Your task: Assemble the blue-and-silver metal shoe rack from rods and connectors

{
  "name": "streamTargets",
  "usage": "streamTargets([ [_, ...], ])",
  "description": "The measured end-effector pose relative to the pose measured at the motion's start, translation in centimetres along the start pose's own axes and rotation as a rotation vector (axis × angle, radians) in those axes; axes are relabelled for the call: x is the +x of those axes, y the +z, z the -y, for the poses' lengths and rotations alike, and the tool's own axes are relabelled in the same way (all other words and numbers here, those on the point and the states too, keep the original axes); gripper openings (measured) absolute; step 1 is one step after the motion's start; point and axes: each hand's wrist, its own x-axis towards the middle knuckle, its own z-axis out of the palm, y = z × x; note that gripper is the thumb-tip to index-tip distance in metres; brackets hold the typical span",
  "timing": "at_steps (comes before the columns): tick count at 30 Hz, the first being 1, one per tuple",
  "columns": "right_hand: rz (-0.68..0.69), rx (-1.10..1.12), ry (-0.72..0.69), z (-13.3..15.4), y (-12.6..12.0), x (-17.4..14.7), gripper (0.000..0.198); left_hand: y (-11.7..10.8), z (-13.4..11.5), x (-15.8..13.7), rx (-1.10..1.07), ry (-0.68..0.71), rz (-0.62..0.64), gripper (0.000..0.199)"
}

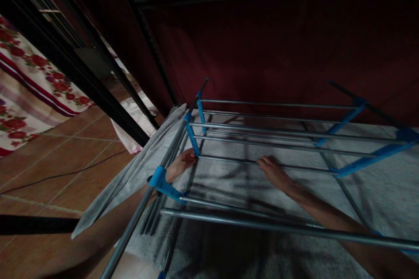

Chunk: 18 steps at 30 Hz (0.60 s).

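Observation:
A rack of metal tubes and blue plastic connectors stands in front of me. My left hand [182, 165] reaches in past the left post [176, 139], its fingers closed at the lower end of a blue connector [192, 139]. Just right of there a thin metal tube [229, 159] runs across to a blue connector [355, 163] on the right side. My right hand [272, 172] is closed around the middle of that same tube. Nearer to me, a thicker tube [248, 223] crosses in front of both arms, its left end apart from the near blue connector [163, 184].
Several loose tubes [151, 218] lie on the grey blanket [131, 196] at the left. Behind the rack hangs a dark red cloth [262, 52]. Black frame bars [88, 78] rise at the left, above a tiled floor [65, 165] with a cable.

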Motion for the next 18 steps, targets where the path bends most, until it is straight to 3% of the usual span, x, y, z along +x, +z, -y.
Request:
streamTargets([
  [2, -0.011, 0.0, -0.004, -0.1, 0.2, 0.0, 0.032, 2.2, 1.0, 1.4, -0.118, 0.0, -0.05, 0.046],
  [5, -0.026, 0.015, 0.015, -0.2, 0.4, 0.3, 0.032, 3.5, 2.0, 2.7, -0.124, 0.073, -0.15, 0.044],
  [11, -0.026, 0.039, 0.03, -0.4, 0.5, 0.5, 0.03, 3.9, 2.3, 3.6, 0.001, 0.06, -0.285, 0.032],
  [18, -0.038, 0.079, 0.032, -0.7, 0.5, 0.4, 0.03, 3.7, 1.1, 3.9, 0.112, -0.004, -0.287, 0.021],
])
